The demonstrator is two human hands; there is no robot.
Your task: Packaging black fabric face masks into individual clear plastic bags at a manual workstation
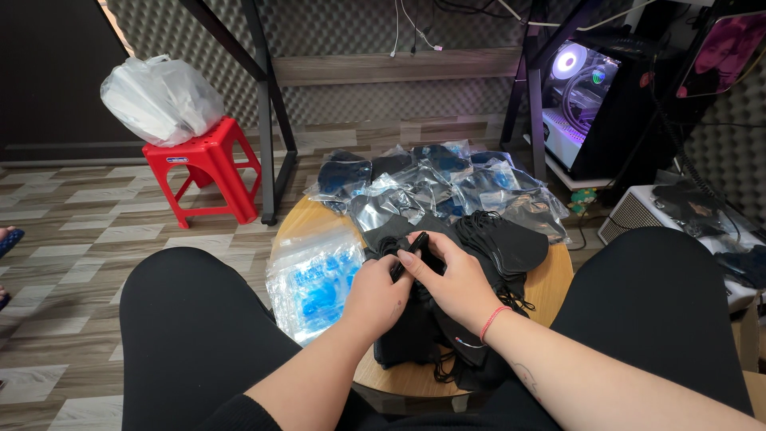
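My left hand (pixel 377 293) and my right hand (pixel 452 277) meet over a round wooden table (pixel 550 281), both pinching a folded black face mask (pixel 409 251) between thumbs and fingers. Under my hands lies a heap of loose black masks (pixel 495 239) with ear loops trailing. A red string bracelet sits on my right wrist. To the left of my left hand is a stack of empty clear zip bags with blue print (pixel 313 279). Beyond the loose heap are several black masks sealed in clear bags (pixel 431 185).
My knees in black trousers flank the table. A red plastic stool (pixel 206 164) carrying a white plastic bag (pixel 162 97) stands at back left. Black desk legs (pixel 263 104) rise behind the table. A lit computer tower (pixel 586 100) is at back right, a white vented box (pixel 638 209) beside it.
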